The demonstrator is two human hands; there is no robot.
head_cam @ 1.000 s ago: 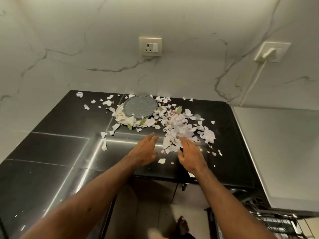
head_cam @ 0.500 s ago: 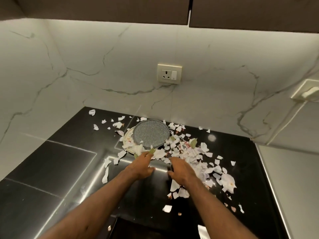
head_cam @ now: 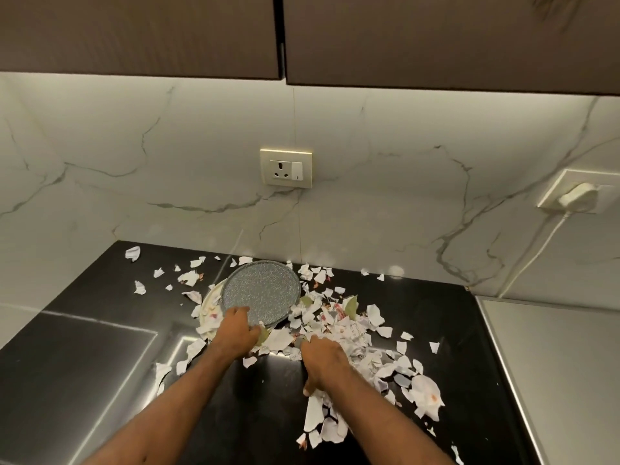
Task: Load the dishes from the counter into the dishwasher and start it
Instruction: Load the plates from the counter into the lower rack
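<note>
At seven o'clock of the grey speckled plate (head_cam: 265, 290), the left hand (head_cam: 236, 328) clamps its rim: stiff, breakable, likely heavy. For the right hand (head_cam: 322, 359), over paper scraps (head_cam: 339, 325), I cannot tell the fingers.

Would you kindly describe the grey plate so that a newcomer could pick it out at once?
Find the wall socket in the marble backsplash and drop straight down to the black counter. There, among torn white paper scraps, a round plate sits on a cream plate, the left hand holding its near edge. It alone is grey and speckled.
</note>
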